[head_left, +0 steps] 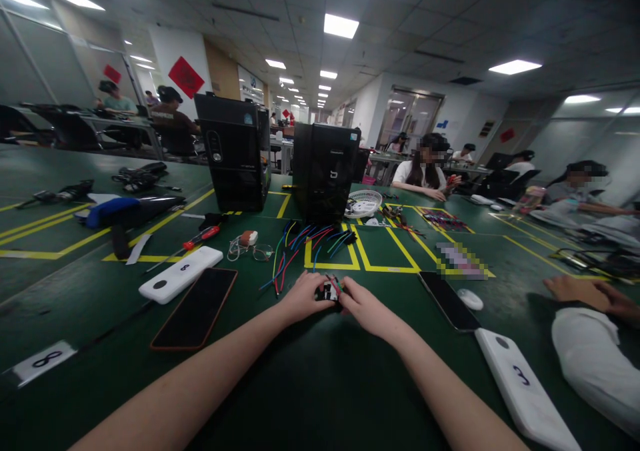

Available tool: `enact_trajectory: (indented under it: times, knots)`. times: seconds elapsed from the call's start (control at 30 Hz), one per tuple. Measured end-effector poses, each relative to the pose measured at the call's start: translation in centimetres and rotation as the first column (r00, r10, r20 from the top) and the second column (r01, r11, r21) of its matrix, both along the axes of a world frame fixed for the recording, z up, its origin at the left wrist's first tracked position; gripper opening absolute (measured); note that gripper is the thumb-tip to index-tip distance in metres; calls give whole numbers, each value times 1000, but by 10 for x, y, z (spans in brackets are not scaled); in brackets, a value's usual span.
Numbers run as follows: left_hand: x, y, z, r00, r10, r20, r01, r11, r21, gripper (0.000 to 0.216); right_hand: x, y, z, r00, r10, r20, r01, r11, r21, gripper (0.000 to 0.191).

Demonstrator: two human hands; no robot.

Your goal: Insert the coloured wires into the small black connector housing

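Both hands meet over the green table, in the middle of the head view. My left hand is closed around the left side of a small black and white part, whose exact kind I cannot make out. On its right side, my right hand pinches thin coloured wires that rise from the part. The fingertips partly hide it. Just beyond my hands lie loose red, blue and green wires and a second bunch with black ends.
Two black computer towers stand beyond the wires. To the left lie a dark phone, a white power bank, a red-handled screwdriver and glasses. To the right are another phone, a white power bank and a co-worker's arm.
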State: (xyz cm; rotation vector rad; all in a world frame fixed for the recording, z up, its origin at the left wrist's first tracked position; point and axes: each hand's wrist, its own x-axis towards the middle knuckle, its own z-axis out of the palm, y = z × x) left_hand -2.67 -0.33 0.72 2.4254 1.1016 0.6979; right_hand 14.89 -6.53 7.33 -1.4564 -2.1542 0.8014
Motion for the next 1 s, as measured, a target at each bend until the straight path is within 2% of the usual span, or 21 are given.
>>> enact_trajectory:
  times: [0.07, 0.2, 0.3, 0.4, 0.47, 0.57, 0.67, 0.8, 1.0]
  knots:
    - [0, -2, 1, 1000, -3, 22, 4, 1000, -13, 40, 1, 4, -6, 995, -81, 56, 76, 994, 81, 16]
    - [-2, -5, 3, 995, -77, 58, 80, 995, -61, 66, 3, 8, -14, 911, -182, 369, 112, 973, 204, 40]
    - [-2, -6, 4, 993, -108, 54, 112, 991, -78, 80, 7, 14, -16, 821, -256, 511, 164, 962, 218, 28]
    - [-2, -6, 5, 996, -73, 45, 77, 994, -84, 85, 20, 22, -14, 779, -323, 538, 255, 946, 200, 24]
    - [-2, -6, 5, 997, -66, 37, 69, 994, -81, 84, 35, 29, -10, 741, -385, 551, 362, 919, 156, 27]
    - [-3, -7, 6, 995, -93, 30, 95, 992, -81, 79, 65, 38, -5, 611, -516, 600, 558, 819, 136, 34]
    - [-4, -8, 8, 994, -106, 26, 108, 990, -88, 76, 97, 45, -2, 513, -588, 626, 677, 726, 126, 39]
    - [-5, -9, 10, 994, -107, 28, 110, 990, -89, 75, 130, 49, -4, 461, -633, 621, 755, 648, 100, 42]
    - [-4, -9, 10, 994, -109, 11, 109, 990, -88, 72, 160, 53, -11, 445, -700, 559, 782, 608, 139, 53]
